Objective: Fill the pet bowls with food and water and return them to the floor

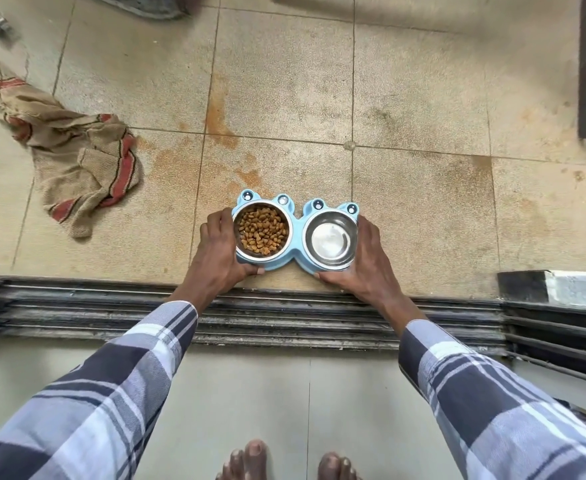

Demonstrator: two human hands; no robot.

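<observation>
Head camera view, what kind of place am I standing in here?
Probably a home doorway onto a balcony or patio. A sliding door track crosses the view, with stained floor tiles beyond it, a crumpled rag, and a blue pet feeder held by the left hand and right hand.

Both arms stretched forward and down, left hand (217, 249) and right hand (366, 258) curled inward, thumbs nearest.

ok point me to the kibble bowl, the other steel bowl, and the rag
kibble bowl (261, 231), head view, on the kibble
other steel bowl (330, 241), head view, on its inner bottom
rag (77, 157), head view, middle of the crumpled cloth
</observation>
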